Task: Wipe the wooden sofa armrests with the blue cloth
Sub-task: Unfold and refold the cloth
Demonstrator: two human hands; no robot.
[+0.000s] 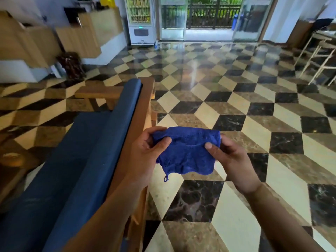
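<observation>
1 blue cloth (185,153), held up in mid-air over the checkered floor (236,110), just right of the sofa's wooden back frame (145,99). It hangs between 2 hands: left hand (145,151) pinches its upper left corner w/ thumb on top and fingers curled behind; right hand (231,157) pinches the upper right edge the same way. A small hanging loop dangles at the cloth's lower left corner. Cloth touches no wood.

Step, as I judge it: prep, i.e. spreading or folding the cloth before wiping; no armrest wiped as far as one can tell. Next move calls for bunching the cloth into 1 hand, then reaching left and far to the armrest (98,93), the 1 wooden armrest in view, and pressing flat along its top.

Counts: 1 sofa, w/ 1 blue back cushion (116,128) and blue seat pad (54,170); 2nd armrest not in view. Far side: 1 drinks fridge (141,20), 1 glass door (209,17) w/ railing outside, wooden counter (54,39) far left, pale wooden stools (316,53) far right, count unclear through blur.
</observation>
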